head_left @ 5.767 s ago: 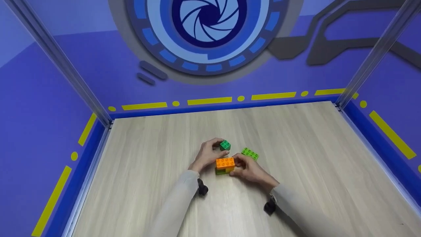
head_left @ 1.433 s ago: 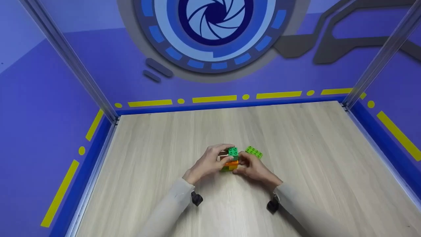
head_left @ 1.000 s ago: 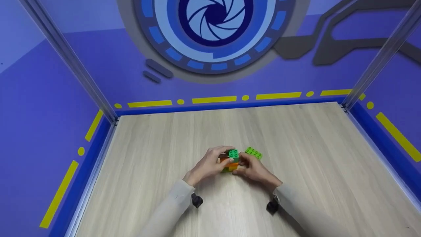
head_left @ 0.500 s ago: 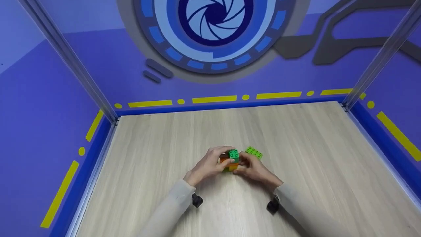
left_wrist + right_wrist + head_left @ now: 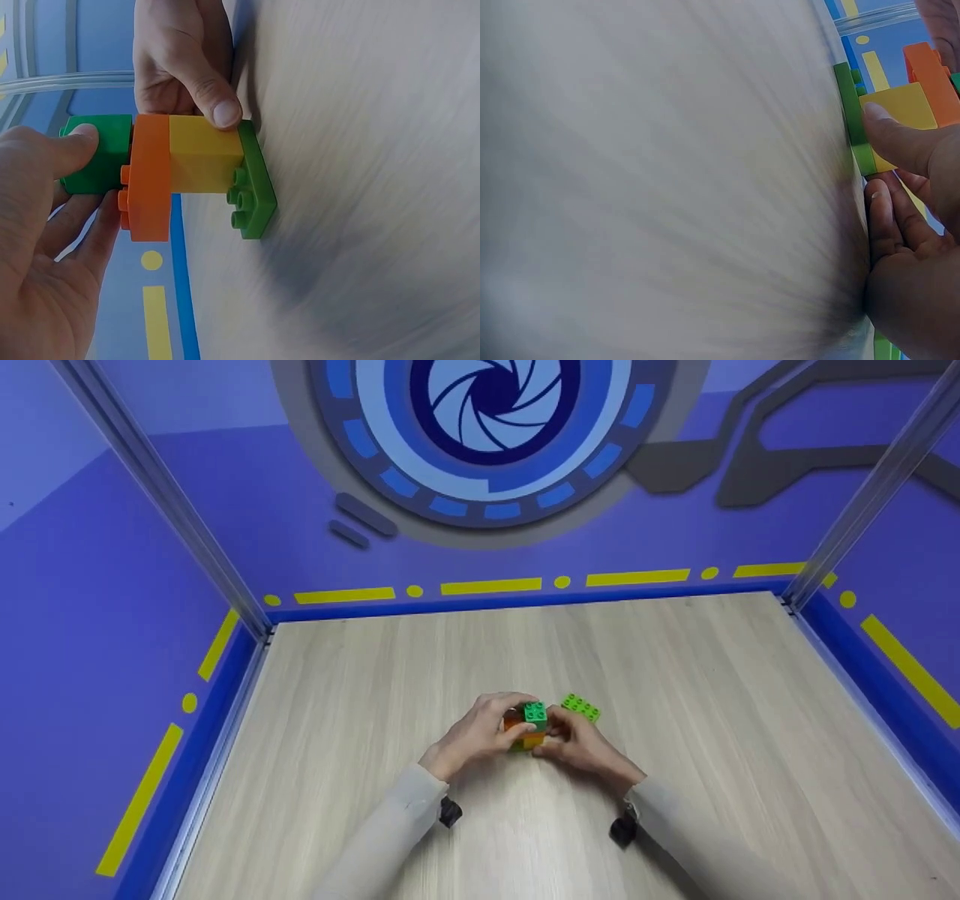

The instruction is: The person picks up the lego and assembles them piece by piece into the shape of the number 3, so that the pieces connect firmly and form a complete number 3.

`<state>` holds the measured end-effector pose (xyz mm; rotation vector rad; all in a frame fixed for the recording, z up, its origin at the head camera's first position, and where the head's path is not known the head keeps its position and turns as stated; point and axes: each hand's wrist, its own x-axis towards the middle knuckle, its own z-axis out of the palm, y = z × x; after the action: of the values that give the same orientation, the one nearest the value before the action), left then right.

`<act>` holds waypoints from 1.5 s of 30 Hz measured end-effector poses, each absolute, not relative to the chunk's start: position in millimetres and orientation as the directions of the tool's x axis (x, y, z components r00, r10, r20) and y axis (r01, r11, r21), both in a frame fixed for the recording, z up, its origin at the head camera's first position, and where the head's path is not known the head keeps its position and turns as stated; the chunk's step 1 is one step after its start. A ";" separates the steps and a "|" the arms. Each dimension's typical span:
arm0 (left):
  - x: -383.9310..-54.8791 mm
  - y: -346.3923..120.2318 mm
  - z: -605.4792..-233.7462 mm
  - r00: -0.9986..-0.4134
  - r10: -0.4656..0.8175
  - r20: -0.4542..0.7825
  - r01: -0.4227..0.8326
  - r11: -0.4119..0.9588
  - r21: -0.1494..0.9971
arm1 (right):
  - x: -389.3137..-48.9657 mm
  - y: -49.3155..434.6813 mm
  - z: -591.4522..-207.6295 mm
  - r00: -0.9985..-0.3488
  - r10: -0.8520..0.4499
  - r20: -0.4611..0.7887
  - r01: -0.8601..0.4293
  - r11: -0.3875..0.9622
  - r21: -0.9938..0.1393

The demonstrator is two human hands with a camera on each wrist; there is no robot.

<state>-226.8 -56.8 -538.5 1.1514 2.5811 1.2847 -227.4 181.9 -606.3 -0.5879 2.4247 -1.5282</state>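
Note:
In the head view my left hand (image 5: 476,731) pinches a dark green toy building brick (image 5: 535,712) between thumb and fingers. That brick is at the right end of an orange brick (image 5: 152,184), against its studs; a thin dark line shows between them, and whether it is fully seated I cannot tell. Under the orange brick is a yellow brick (image 5: 201,159), standing on a green base brick (image 5: 257,184) with bare studs at one end. My right hand (image 5: 589,744) steadies this stack from the right, its thumb pressed on the yellow brick near the base.
A loose light green brick with studs up (image 5: 581,707) lies on the wooden table (image 5: 360,682) just behind my right hand. Blue and purple patterned walls (image 5: 480,559) stand at the back and both sides.
Several seconds ago the left hand held the green brick apart, behind the stack. It came over the orange brick's right end and moved down slightly onto it. The right hand stays at the stack.

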 end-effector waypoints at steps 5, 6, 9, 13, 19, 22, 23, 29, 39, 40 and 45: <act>-227.4 -56.8 -536.8 -0.723 0.641 0.257 0.603 0.405 0.687 | -227.4 181.9 -607.6 -0.896 -0.442 0.041 -0.219 0.360 -0.907; -227.7 -56.7 -536.3 -0.720 0.645 0.256 0.607 0.407 0.683 | -227.3 182.0 -607.6 -0.896 -0.443 0.040 -0.219 0.360 -0.907; -229.1 -56.2 -534.3 -0.713 0.655 0.250 0.614 0.412 0.673 | -227.0 182.7 -606.6 -0.896 -0.443 0.039 -0.222 0.370 -0.902; -233.6 -54.6 -528.4 -0.699 0.679 0.224 0.621 0.421 0.661 | -226.8 184.3 -605.4 -0.898 -0.437 0.047 -0.233 0.383 -0.894; -238.1 -54.7 -522.6 -0.693 0.695 0.192 0.624 0.444 0.643 | -224.5 182.6 -603.0 -0.901 -0.432 0.024 -0.203 0.373 -0.906; -239.0 -56.1 -524.7 -0.698 0.690 0.194 0.620 0.444 0.647 | -224.4 182.5 -602.7 -0.901 -0.433 0.022 -0.198 0.365 -0.910; -239.5 -56.6 -525.6 -0.698 0.688 0.198 0.618 0.440 0.652 | -224.7 182.6 -602.7 -0.901 -0.433 0.025 -0.201 0.366 -0.909; -241.5 -58.7 -530.6 -0.708 0.671 0.221 0.613 0.429 0.663 | -227.8 183.5 -602.8 -0.896 -0.442 0.048 -0.233 0.376 -0.897; -237.5 -60.5 -536.5 -0.721 0.657 0.220 0.591 0.416 0.691 | -227.4 182.9 -606.2 -0.898 -0.439 0.031 -0.213 0.372 -0.903; -237.0 -60.5 -536.7 -0.721 0.657 0.220 0.589 0.415 0.693 | -227.5 182.7 -606.0 -0.898 -0.438 0.028 -0.210 0.371 -0.904; -234.4 -61.0 -537.2 -0.730 0.647 0.220 0.583 0.420 0.696 | -227.7 181.1 -605.0 -0.896 -0.442 0.032 -0.209 0.357 -0.911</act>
<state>-234.4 -61.0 -537.2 1.1183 2.5780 1.2114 -227.7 181.1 -605.0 -0.5863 2.3992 -1.5604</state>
